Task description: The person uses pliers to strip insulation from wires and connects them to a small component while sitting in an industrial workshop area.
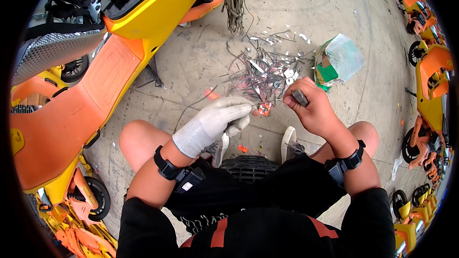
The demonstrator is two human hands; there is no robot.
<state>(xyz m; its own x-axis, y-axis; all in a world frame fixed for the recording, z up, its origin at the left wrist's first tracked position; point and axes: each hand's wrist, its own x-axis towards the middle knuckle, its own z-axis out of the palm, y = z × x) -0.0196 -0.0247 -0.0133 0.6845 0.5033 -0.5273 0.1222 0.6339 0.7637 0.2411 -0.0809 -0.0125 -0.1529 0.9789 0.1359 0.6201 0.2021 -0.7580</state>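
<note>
My left hand [215, 119], in a white knitted glove, has its fingers bent together in a pinch. What lies between the fingertips is too small to make out. Bare, my right hand [311, 107] is closed in a fist round a dark grey block-ended object [300, 97], most of it hidden by the fingers. A small orange-red piece with white marks [265, 108] shows just past the left fingertips, between the hands. Beyond both hands, a heap of cut dark wires and white scraps [260, 74] is spread on the concrete floor.
A green bag with a clear plastic part [337, 62] stands right of the heap. On the left is a large yellow-and-orange scooter body [114, 62]; a bundle of cables [233, 0] hangs at its far end. More scooters [430, 86] line the right.
</note>
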